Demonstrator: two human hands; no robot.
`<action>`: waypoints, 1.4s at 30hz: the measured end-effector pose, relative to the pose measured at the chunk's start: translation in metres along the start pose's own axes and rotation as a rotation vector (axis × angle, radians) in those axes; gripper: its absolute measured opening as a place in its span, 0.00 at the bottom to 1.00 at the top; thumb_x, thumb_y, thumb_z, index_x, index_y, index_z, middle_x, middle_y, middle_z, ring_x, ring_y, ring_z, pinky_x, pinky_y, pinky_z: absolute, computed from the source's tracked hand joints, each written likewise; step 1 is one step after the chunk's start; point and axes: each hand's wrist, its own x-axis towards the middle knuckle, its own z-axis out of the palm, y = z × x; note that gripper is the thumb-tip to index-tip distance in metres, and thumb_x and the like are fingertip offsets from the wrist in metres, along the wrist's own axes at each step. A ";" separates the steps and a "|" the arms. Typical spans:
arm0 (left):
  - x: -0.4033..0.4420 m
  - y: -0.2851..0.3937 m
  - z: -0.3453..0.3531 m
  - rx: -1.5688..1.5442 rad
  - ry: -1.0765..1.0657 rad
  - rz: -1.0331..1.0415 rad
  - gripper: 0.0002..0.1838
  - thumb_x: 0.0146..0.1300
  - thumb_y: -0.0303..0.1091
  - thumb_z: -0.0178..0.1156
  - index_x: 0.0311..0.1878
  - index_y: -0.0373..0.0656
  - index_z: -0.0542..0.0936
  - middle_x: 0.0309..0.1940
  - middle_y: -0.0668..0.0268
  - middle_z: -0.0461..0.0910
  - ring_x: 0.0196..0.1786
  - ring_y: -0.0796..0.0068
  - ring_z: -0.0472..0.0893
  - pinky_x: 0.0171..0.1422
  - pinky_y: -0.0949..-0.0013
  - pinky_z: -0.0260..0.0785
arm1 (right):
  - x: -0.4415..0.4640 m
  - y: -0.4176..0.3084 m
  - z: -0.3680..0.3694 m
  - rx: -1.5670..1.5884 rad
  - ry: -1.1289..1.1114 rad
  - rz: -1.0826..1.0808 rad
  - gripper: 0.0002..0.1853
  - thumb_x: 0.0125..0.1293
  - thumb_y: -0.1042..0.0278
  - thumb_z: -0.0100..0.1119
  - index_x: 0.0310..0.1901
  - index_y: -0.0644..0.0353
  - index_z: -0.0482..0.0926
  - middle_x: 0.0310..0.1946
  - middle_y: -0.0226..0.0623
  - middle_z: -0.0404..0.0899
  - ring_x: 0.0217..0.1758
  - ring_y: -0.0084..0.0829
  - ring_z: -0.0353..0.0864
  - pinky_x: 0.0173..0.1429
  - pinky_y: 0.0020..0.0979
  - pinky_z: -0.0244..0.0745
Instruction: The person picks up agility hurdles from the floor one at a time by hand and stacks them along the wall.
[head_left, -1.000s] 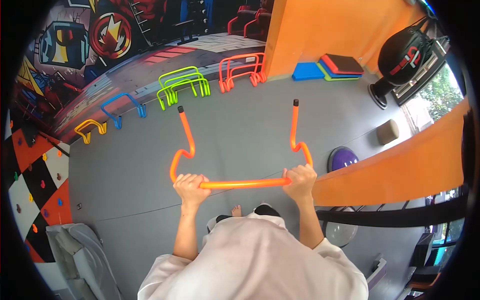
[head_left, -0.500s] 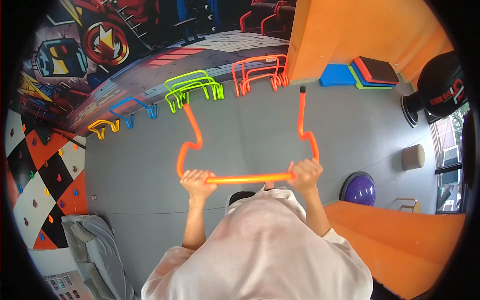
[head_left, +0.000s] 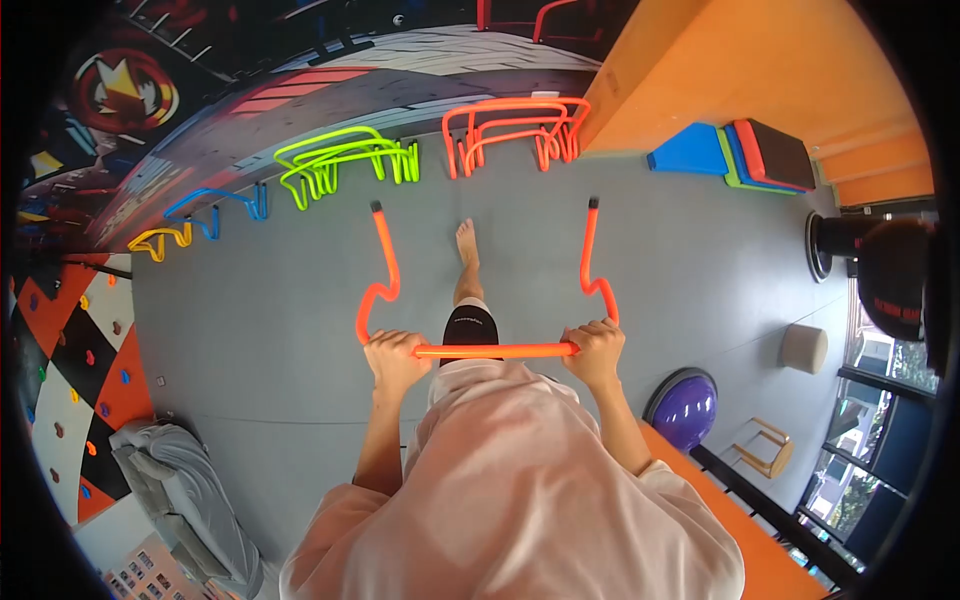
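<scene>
An orange hurdle [head_left: 497,351] is held out in front of my body, its crossbar level and its two bent legs with black tips pointing away from me. Around the left corner of the bar my left hand [head_left: 397,361] is wrapped, fingers closed. My right hand [head_left: 596,352] grips the right corner in the same way. Below the bar, one bare foot [head_left: 466,243] is stepped forward on the grey floor [head_left: 300,350]; my other foot is hidden.
Along the mural wall stand red hurdles [head_left: 515,104], green hurdles [head_left: 340,157], blue hurdles [head_left: 215,193] and yellow hurdles [head_left: 160,235]. Mats [head_left: 690,160] lie by the orange pillar. To the right are a purple balance dome [head_left: 687,410], a stool [head_left: 768,447], a beige pouf [head_left: 804,348] and a punching bag [head_left: 895,280].
One leg has come forward into view beneath the bar. My view has shifted closer to the hurdles and right side, while both hands keep their hold on the orange hurdle.
</scene>
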 end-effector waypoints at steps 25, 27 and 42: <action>0.358 -0.358 0.582 -0.014 -0.865 -0.465 0.30 0.60 0.49 0.62 0.66 0.55 0.73 0.63 0.63 0.73 0.68 0.59 0.70 0.69 0.50 0.65 | 0.373 0.419 0.566 -0.038 -1.028 0.513 0.39 0.49 0.57 0.73 0.66 0.41 0.70 0.77 0.35 0.48 0.76 0.52 0.51 0.72 0.60 0.61; 0.364 -0.355 0.597 -0.170 -0.666 -0.477 0.32 0.61 0.46 0.61 0.69 0.55 0.70 0.68 0.61 0.68 0.70 0.58 0.68 0.70 0.52 0.65 | 0.397 0.456 0.564 0.104 -0.866 0.464 0.45 0.49 0.58 0.73 0.71 0.45 0.64 0.79 0.40 0.45 0.77 0.55 0.51 0.76 0.55 0.59; 0.394 -0.197 0.352 -0.526 -0.263 -0.789 0.18 0.60 0.28 0.60 0.55 0.43 0.79 0.54 0.54 0.79 0.58 0.54 0.79 0.62 0.57 0.72 | 0.454 0.324 0.365 0.571 -1.116 0.265 0.26 0.59 0.71 0.67 0.60 0.55 0.77 0.54 0.40 0.81 0.54 0.38 0.81 0.61 0.36 0.76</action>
